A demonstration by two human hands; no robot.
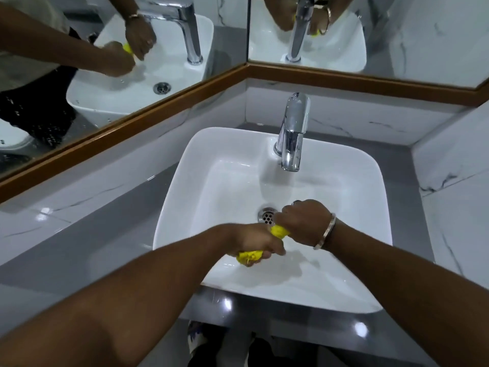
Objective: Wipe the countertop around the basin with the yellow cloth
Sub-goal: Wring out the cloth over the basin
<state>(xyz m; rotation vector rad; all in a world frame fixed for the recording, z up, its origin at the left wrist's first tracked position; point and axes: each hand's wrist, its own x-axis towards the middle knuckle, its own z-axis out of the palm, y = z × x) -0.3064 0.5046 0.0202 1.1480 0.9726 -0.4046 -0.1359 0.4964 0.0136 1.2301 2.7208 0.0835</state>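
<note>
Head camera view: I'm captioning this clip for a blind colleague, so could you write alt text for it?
Two bare hands, the left hand and right hand, grip and wring a bunched yellow cloth over a white basin, near its drain. A chrome tap stands at the back, grey countertop surrounds the basin, and mirrors behind reflect the scene.

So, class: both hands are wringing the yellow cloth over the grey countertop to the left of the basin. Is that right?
Not quite. The head view shows the left hand and right hand wringing the yellow cloth over the white basin, near its drain, not over the countertop.
</note>
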